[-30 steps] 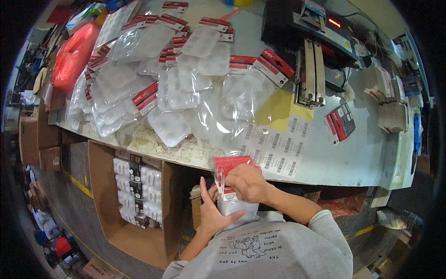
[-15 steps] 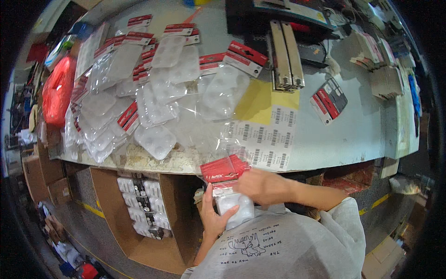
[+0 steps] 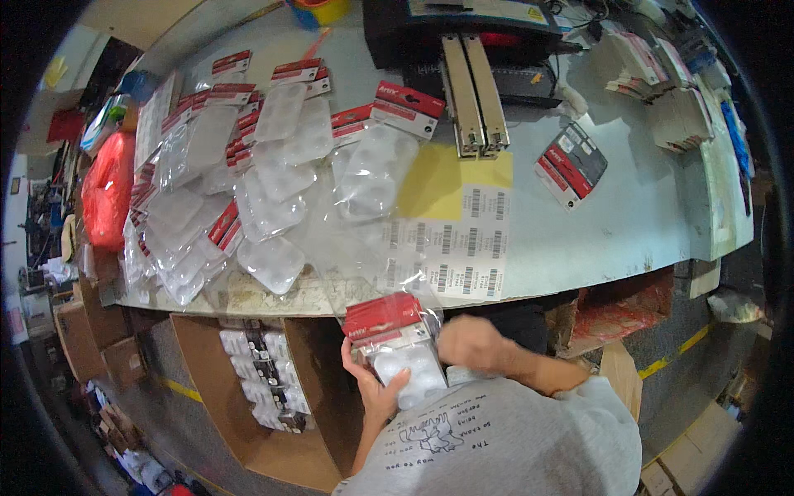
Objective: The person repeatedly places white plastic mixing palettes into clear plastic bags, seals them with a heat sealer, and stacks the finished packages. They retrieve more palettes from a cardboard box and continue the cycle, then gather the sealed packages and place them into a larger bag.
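Close to my body, in front of the table edge, my left hand (image 3: 376,390) grips a pack of white plastic paint palettes (image 3: 407,374). The pack has round wells showing and red header cards (image 3: 382,317) at its top, with a clear plastic bag around it. My left thumb lies over the front of the palettes. Just right of the pack is my right hand (image 3: 473,343), its fingers curled in and slightly blurred. Whatever those fingers may hold is hidden. A sheet of barcode stickers (image 3: 467,248) lies on the table beyond my hands.
More carded palettes (image 3: 273,198) in clear bags spread across the table's left. Metal rails (image 3: 475,99) extend from a black machine (image 3: 397,37) at the back. A black-and-red card (image 3: 572,165) lies at right, near stacked cards (image 3: 678,124). Below left stands a cardboard box (image 3: 207,388) containing white packs.
My right hand has come away from the red header cards toward the right and slightly down. The left hand keeps its hold on the pack. The whole view has shifted a little.
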Tool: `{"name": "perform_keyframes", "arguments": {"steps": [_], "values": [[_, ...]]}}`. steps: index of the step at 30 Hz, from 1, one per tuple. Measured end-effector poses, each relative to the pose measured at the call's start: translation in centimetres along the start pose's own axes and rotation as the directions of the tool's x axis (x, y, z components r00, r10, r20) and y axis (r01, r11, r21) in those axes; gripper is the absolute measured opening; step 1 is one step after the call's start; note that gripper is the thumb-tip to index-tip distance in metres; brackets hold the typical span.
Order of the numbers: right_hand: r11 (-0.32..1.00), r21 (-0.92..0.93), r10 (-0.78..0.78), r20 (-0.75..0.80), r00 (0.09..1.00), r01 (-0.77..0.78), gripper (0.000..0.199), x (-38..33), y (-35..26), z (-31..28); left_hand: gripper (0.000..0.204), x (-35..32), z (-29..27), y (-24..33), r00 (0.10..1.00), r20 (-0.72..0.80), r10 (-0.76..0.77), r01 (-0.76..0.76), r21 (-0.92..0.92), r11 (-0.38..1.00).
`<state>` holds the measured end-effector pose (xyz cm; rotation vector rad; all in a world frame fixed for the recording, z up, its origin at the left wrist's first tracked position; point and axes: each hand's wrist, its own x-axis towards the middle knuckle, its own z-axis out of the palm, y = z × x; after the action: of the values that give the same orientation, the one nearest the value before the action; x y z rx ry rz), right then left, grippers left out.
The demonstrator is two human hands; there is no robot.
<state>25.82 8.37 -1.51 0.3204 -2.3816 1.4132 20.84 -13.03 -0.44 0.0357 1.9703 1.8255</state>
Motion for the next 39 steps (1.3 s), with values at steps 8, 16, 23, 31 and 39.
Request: {"name": "perform_keyframes", "arguments": {"steps": [8, 16, 23, 31, 39], "values": [[0.881, 0.025, 0.472, -0.146, 0.870, -0.473, 0.012, -1.4, -1.3, 3.2, 0.092, -3.0, -2.4, -1.7, 0.990, 0.108, -0.095, 0.098, -0.022, 0.995], [0.895, -0.317, 0.371, 0.143, 0.917, -0.313, 0.011, -2.6, -1.4, 2.3, 0.073, -1.2, -1.0, -1.5, 0.970, 0.008, -0.244, 0.243, -0.109, 0.964], [0.424, 0.282, 0.812, 0.302, 0.499, -0.860, 0.041, -2.1, -0.2, 1.1, 0.058, 3.0, -0.2, 0.4, 0.883, 0.049, -0.466, 0.466, -0.186, 0.865], [-0.012, 0.502, 0.656, 0.657, 0.372, -0.865, 0.087, 1.7, 0.7, 4.2, 0.072, 0.9, -1.3, -2.3, 0.905, 0.123, -0.408, 0.413, -0.021, 0.910], [0.047, 0.608, 0.688, 0.555, 0.467, -0.792, 0.078, -2.2, -1.3, 2.7, 0.109, -3.2, -1.7, -1.9, 0.901, 0.367, -0.231, 0.104, 0.334, 0.937]]}}
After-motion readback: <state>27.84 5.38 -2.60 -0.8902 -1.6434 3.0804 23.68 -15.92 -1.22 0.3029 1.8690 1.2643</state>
